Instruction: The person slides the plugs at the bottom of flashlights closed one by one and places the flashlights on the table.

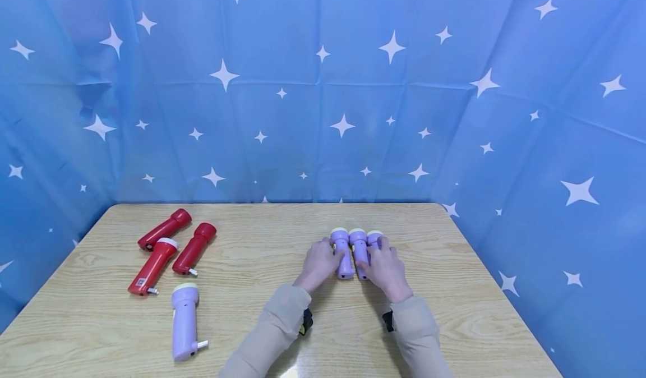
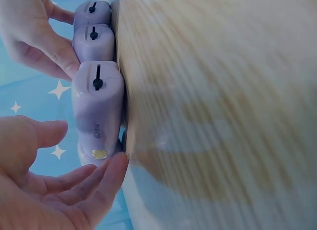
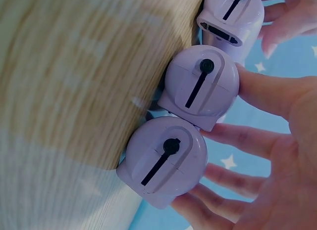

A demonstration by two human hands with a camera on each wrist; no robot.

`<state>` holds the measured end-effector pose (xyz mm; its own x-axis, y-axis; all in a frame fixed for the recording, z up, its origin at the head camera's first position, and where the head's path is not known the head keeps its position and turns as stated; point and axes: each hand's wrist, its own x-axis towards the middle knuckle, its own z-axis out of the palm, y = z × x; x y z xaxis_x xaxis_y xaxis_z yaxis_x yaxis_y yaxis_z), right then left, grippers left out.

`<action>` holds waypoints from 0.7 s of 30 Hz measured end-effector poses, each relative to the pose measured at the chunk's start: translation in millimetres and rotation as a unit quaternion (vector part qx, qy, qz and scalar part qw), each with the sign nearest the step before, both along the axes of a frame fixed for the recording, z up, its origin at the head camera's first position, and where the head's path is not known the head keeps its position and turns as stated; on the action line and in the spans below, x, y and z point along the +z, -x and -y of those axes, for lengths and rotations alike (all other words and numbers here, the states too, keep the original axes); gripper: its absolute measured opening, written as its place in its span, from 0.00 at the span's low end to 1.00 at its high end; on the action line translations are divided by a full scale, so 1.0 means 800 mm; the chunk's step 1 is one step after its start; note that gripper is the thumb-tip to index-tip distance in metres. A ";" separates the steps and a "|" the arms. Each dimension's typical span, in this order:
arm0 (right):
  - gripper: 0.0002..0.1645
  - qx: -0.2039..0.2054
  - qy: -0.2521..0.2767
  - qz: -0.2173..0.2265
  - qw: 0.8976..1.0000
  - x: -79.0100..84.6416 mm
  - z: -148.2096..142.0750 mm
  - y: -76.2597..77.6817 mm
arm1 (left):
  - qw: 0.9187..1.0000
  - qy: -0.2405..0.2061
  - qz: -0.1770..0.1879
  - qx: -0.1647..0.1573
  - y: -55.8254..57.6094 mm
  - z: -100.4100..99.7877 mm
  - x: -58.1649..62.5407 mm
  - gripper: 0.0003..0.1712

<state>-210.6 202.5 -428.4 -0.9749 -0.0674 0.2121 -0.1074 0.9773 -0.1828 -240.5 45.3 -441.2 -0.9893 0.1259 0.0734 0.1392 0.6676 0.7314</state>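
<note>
Three lavender flashlights lie side by side on the wooden table, their cream-rimmed heads pointing away from me. My left hand (image 1: 321, 263) is at the outer side of the left flashlight (image 1: 345, 264). In the left wrist view its fingertips (image 2: 118, 163) touch that side low down, and the thumb stands apart. My right hand (image 1: 386, 270) spreads over the other two. In the right wrist view its thumb rests against the middle flashlight (image 3: 198, 84), while fairly straight fingers reach along the right flashlight (image 3: 173, 156). In the head view, this hand covers most of the right flashlight.
At the table's left lie three red flashlights (image 1: 194, 249), two with small white tabs sticking out near the end. A separate lavender flashlight (image 1: 184, 322) lies closer to me, also with a white tab. A blue star-patterned curtain (image 1: 323, 103) hangs behind the table (image 1: 262, 238).
</note>
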 end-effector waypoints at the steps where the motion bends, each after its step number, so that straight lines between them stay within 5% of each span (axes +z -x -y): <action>1: 0.25 0.000 0.000 0.000 1.000 0.000 0.000 0.000 | 1.000 0.003 -0.002 -0.001 -0.001 0.002 0.001 0.18; 21: 0.27 -0.005 -0.005 0.009 1.000 -0.002 0.000 0.002 | 0.997 0.058 -0.055 -0.023 -0.053 0.049 0.029 0.23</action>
<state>-212.5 202.8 -430.3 -0.9792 -0.0605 0.1937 -0.0951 0.9801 -0.1744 -198.0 6.4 -417.9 -0.9691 0.1849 0.1630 0.2465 0.7378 0.6284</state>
